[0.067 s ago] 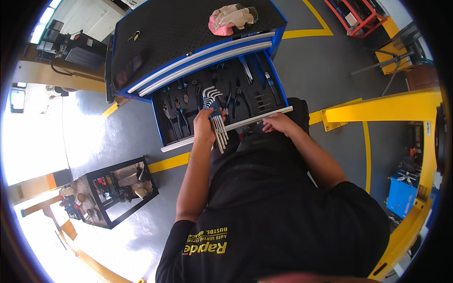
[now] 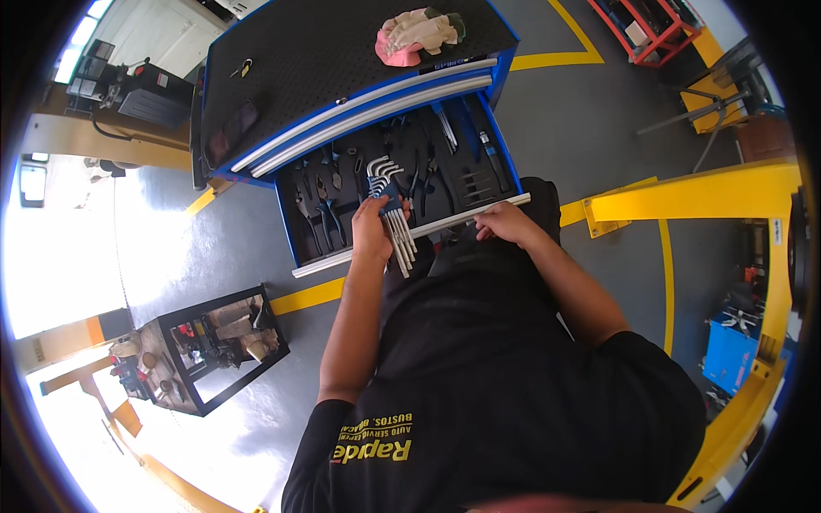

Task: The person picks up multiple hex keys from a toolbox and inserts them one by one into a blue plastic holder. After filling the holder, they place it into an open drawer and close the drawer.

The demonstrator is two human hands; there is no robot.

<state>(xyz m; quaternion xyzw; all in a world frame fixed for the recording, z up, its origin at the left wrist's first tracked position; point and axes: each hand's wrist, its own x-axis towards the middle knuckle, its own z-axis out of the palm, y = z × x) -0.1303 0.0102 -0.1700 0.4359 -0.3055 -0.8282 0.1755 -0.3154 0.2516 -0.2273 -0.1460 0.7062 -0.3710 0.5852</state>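
My left hand (image 2: 374, 227) is closed around a set of hex keys (image 2: 395, 224) in a blue holder. Their bent short ends point up toward the drawer and the long shafts hang down past its front edge. At the right part of the drawer front, my right hand (image 2: 505, 222) rests at the silver drawer edge (image 2: 453, 220), its fingers curled on or just behind it; their tips are partly hidden. Below the hex keys lies the pulled-out drawer (image 2: 357, 244) of a blue tool cabinet, with pliers (image 2: 327, 209) and a blue-handled tool (image 2: 491, 152) inside.
On the black cabinet top (image 2: 299, 64) lie gloves (image 2: 419, 36), keys (image 2: 247, 67) and a dark phone-like object (image 2: 235, 128). A yellow lift arm (image 2: 684, 198) reaches in from the right. A black metal frame stand (image 2: 222, 346) with parts is at lower left.
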